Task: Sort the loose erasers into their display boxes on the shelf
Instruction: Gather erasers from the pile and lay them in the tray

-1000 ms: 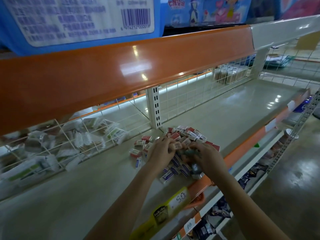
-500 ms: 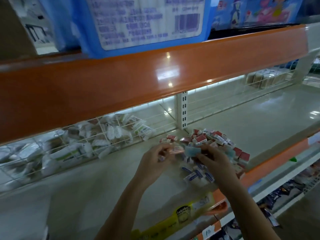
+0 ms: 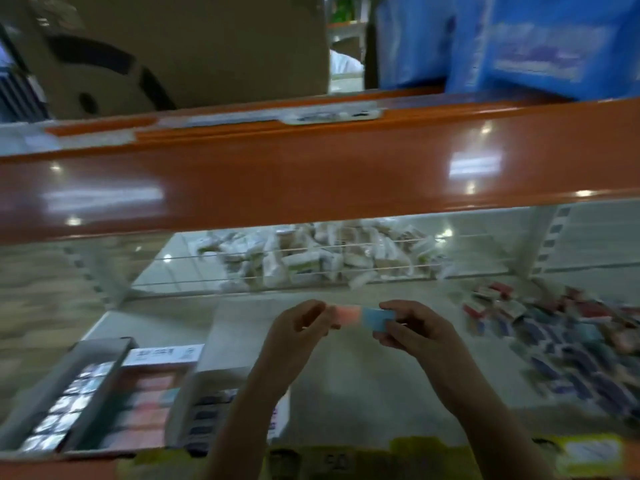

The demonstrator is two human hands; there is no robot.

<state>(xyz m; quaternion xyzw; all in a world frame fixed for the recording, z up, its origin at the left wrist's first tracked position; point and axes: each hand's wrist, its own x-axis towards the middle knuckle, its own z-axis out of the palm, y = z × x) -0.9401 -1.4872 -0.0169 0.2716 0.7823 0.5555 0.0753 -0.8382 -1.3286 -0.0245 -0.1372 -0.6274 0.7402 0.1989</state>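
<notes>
Head view, blurred by motion. I see both hands raised over the grey shelf, meeting at centre. The left hand pinches a pink eraser between curled fingers and thumb; the right hand pinches a blue eraser the same way. The two erasers touch end to end, held above the shelf, not resting on it.

The pile of loose erasers lies on the shelf to the right of the right hand, apart from it; red-labelled pieces sit toward the back, dark blue ones nearer the front edge. Lower left I note the display boxes, standing side by side at the front of the shelf: one with silver-wrapped rows, one with pink rows, one with dark rows partly hidden behind the left forearm. Their lettering is unreadable.

Behind the hands, a wire divider fences off a heap of white wrapped packets. Overhead, the orange shelf beam crosses the full width and hides the rear upper part of the bay. Above it stand a cardboard carton and blue packs. A yellow price strip runs along the front edge.
</notes>
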